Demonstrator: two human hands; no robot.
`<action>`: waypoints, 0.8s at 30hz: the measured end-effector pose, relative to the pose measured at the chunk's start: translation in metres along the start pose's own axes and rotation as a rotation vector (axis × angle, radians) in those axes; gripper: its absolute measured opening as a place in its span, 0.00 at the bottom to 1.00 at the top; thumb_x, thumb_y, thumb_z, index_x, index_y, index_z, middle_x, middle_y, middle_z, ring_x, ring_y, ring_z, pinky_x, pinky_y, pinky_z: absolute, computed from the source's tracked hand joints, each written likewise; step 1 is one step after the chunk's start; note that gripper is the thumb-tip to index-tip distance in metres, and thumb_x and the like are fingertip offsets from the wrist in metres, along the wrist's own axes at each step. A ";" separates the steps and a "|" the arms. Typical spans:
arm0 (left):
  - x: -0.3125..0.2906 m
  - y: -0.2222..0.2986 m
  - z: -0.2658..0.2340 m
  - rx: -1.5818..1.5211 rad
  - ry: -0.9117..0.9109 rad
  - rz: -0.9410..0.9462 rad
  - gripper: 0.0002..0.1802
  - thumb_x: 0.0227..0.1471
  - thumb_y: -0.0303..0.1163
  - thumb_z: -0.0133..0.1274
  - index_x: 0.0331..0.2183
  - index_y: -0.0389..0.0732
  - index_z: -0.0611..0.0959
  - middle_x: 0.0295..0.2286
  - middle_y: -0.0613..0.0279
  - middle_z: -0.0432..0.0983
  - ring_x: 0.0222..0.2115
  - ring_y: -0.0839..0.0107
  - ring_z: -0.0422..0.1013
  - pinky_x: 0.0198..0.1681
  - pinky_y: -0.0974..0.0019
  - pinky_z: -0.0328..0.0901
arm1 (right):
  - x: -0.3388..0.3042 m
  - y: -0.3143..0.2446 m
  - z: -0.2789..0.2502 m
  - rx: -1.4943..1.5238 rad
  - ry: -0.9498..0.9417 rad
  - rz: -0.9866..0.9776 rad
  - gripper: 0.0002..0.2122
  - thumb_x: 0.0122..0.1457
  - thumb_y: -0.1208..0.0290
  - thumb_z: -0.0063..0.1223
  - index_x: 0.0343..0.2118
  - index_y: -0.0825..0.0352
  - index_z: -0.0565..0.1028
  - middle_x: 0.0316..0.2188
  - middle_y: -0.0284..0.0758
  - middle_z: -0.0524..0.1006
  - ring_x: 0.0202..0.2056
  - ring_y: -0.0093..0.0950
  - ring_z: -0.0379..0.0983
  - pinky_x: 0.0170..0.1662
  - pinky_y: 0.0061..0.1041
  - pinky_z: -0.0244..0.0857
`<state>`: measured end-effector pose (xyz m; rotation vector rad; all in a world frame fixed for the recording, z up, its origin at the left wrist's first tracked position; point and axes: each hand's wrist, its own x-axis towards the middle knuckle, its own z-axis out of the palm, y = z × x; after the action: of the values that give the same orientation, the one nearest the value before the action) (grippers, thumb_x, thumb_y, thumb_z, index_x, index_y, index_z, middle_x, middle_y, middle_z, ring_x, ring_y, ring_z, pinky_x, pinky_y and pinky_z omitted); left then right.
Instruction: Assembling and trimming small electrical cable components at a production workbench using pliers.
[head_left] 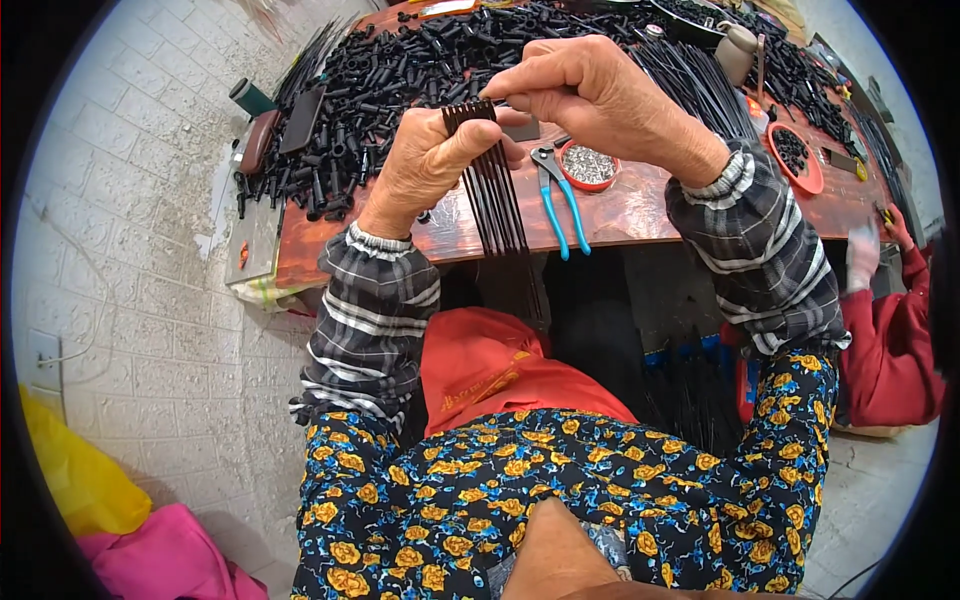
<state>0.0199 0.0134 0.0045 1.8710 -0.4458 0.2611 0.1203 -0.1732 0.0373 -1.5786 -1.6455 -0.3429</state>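
Note:
My left hand (435, 160) is closed round a fanned row of thin black cables (492, 200), thumb across the front. Their upper ends stand side by side above my fingers, and the rest hangs down past the table edge. At those upper ends is my right hand (600, 100), thumb and forefinger pinched together; what lies between them, if anything, is too small to make out. Below my hands, blue-handled pliers (562, 205) lie on the table with handles toward me. Beside them stands a red dish (590, 187) of small silvery metal pieces.
A large heap of black tubular parts (400, 75) covers the far table (650, 215). Bundled black cables (695, 85) lie at the right, near a red bowl (812, 180) of small black parts. A phone (303, 120) rests at the left. Another person's red sleeve (895, 350) shows at right.

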 end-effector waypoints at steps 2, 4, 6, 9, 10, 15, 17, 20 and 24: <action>0.002 0.000 0.000 -0.003 -0.003 0.007 0.22 0.57 0.44 0.51 0.39 0.32 0.82 0.25 0.62 0.81 0.27 0.78 0.76 0.32 0.75 0.70 | 0.000 0.001 -0.001 -0.021 0.004 -0.033 0.10 0.53 0.79 0.55 0.39 0.68 0.79 0.20 0.31 0.71 0.21 0.20 0.66 0.25 0.20 0.60; 0.001 0.000 0.000 0.061 0.023 -0.043 0.20 0.56 0.42 0.53 0.39 0.34 0.82 0.25 0.63 0.81 0.27 0.79 0.76 0.32 0.75 0.70 | 0.002 -0.003 0.000 -0.168 0.007 0.061 0.15 0.52 0.79 0.55 0.44 0.66 0.76 0.18 0.31 0.70 0.19 0.20 0.66 0.23 0.21 0.60; 0.005 -0.001 0.002 0.072 0.030 -0.051 0.18 0.56 0.40 0.54 0.38 0.34 0.82 0.24 0.63 0.81 0.27 0.79 0.76 0.31 0.75 0.70 | 0.009 -0.003 0.000 -0.193 0.033 0.028 0.17 0.51 0.80 0.54 0.46 0.65 0.75 0.18 0.31 0.69 0.19 0.20 0.66 0.23 0.22 0.61; 0.012 0.003 0.005 0.041 0.041 -0.031 0.10 0.53 0.32 0.55 0.35 0.35 0.83 0.24 0.63 0.80 0.26 0.79 0.75 0.31 0.74 0.69 | 0.026 -0.014 0.001 -0.235 0.058 -0.015 0.20 0.46 0.83 0.48 0.46 0.65 0.73 0.18 0.37 0.71 0.18 0.31 0.70 0.24 0.29 0.64; 0.013 0.004 0.002 0.067 0.052 -0.040 0.09 0.52 0.30 0.55 0.33 0.34 0.83 0.23 0.64 0.80 0.25 0.79 0.75 0.31 0.74 0.69 | 0.031 -0.015 0.002 -0.258 0.068 -0.045 0.19 0.46 0.83 0.48 0.45 0.66 0.73 0.19 0.38 0.73 0.19 0.34 0.71 0.24 0.30 0.64; 0.012 0.018 0.013 -0.191 0.115 -0.142 0.09 0.51 0.24 0.53 0.36 0.31 0.81 0.28 0.60 0.79 0.30 0.74 0.76 0.37 0.71 0.70 | 0.017 -0.014 -0.028 -0.293 0.045 0.014 0.14 0.49 0.69 0.59 0.40 0.68 0.75 0.27 0.40 0.76 0.26 0.32 0.74 0.30 0.30 0.67; 0.001 0.012 0.013 -0.411 0.170 -0.147 0.09 0.53 0.25 0.51 0.35 0.30 0.80 0.28 0.57 0.79 0.30 0.71 0.76 0.37 0.69 0.70 | -0.001 -0.002 -0.034 -0.126 -0.018 0.164 0.15 0.50 0.63 0.61 0.36 0.69 0.76 0.26 0.39 0.76 0.26 0.28 0.74 0.29 0.27 0.66; -0.007 0.006 0.014 -0.353 0.153 -0.102 0.11 0.57 0.31 0.49 0.31 0.31 0.78 0.25 0.51 0.78 0.28 0.63 0.77 0.36 0.63 0.72 | -0.022 0.004 -0.015 0.029 -0.419 0.576 0.19 0.46 0.59 0.65 0.34 0.70 0.77 0.24 0.37 0.75 0.27 0.25 0.73 0.30 0.27 0.65; -0.010 0.018 0.020 -0.340 0.111 -0.080 0.12 0.57 0.32 0.51 0.29 0.31 0.79 0.24 0.52 0.78 0.28 0.65 0.77 0.35 0.66 0.71 | -0.042 0.004 0.037 0.115 -0.598 0.505 0.24 0.43 0.55 0.67 0.35 0.70 0.73 0.26 0.36 0.74 0.30 0.25 0.73 0.30 0.27 0.65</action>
<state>0.0028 -0.0086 0.0091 1.5301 -0.3162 0.2195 0.1062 -0.1767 -0.0163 -2.0513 -1.5602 0.5250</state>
